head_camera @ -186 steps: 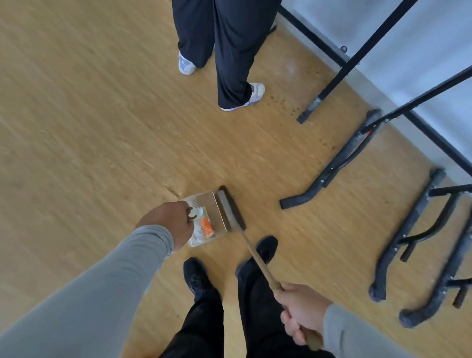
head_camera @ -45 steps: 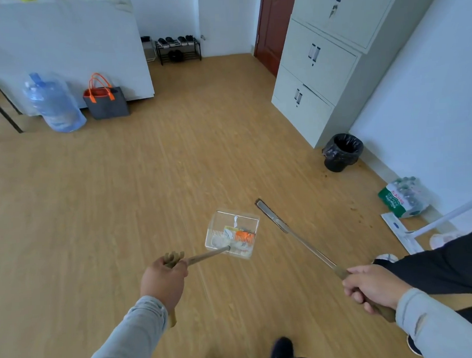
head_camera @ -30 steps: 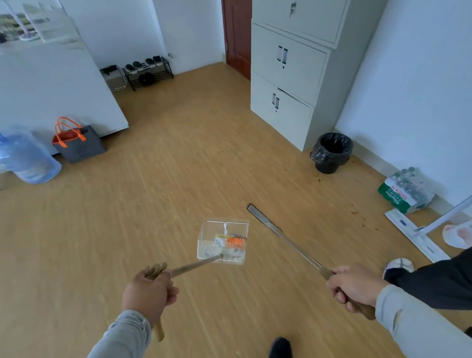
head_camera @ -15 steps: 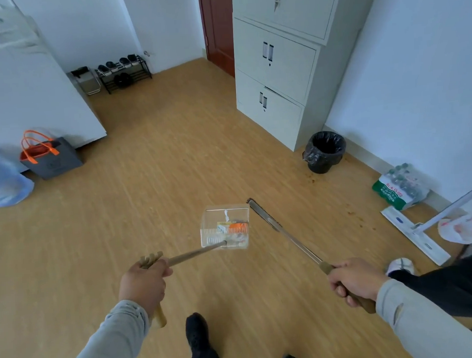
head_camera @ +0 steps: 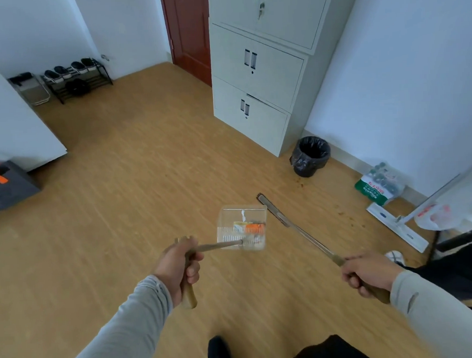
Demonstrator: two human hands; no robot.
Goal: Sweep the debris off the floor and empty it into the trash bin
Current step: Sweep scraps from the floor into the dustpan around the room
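Left hand [head_camera: 178,266] grips the dustpan [head_camera: 241,227] handle, debris [head_camera: 250,229] inside (orange scraps). Right hand [head_camera: 369,271] clasps the broom [head_camera: 292,225]; trash bin [head_camera: 310,156] stands far right.

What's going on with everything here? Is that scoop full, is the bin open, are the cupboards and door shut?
Dustpan: loaded with debris, held level above the floor.
Debris: in the dustpan, not yet dumped.
Broom: held, angled toward the floor.
Left hand: grips the dustpan handle.
Right hand: grips the broom handle.
Trash bin: open, lined with a black bag.
Cabinet: doors shut.
Door: shut.
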